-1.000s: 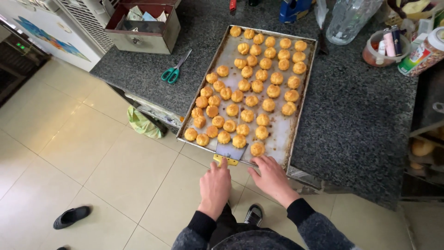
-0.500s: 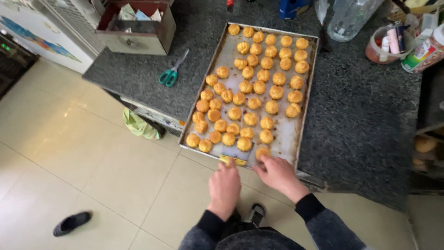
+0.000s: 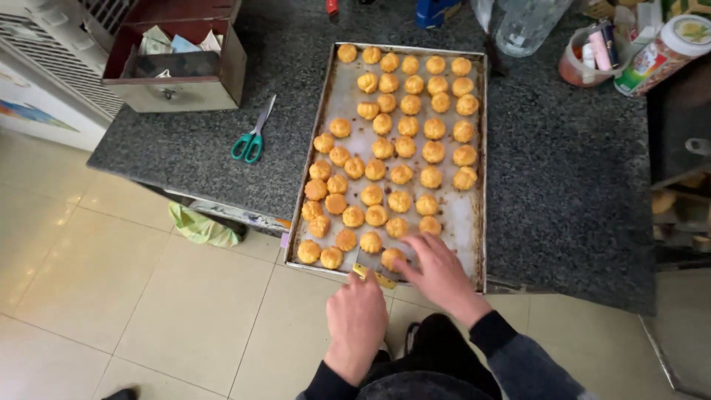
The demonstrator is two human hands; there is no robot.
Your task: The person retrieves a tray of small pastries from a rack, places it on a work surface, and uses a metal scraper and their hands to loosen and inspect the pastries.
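Observation:
A long metal baking tray (image 3: 475,230) lies on a dark speckled counter, its near end jutting past the counter edge. Several round golden pastries (image 3: 401,174) cover it in rows. My left hand (image 3: 357,320) sits just below the tray's near rim and grips a small tool with a yellow handle (image 3: 372,275) whose flat blade points in among the nearest pastries. My right hand (image 3: 438,273) rests over the tray's near end, fingers spread, fingertips touching a pastry (image 3: 392,257) in the front row.
Green-handled scissors (image 3: 250,140) lie on the counter (image 3: 563,185) left of the tray. An open metal box (image 3: 178,67) stands at the back left. Jars, a clear bottle (image 3: 526,22) and a tub crowd the back right. Below is tiled floor (image 3: 148,311) with a green bag (image 3: 200,226).
Both hands have moved up to the tray's near end. My right hand now reaches onto the tray and touches a front-row pastry; the yellow-handled tool sits at the rim.

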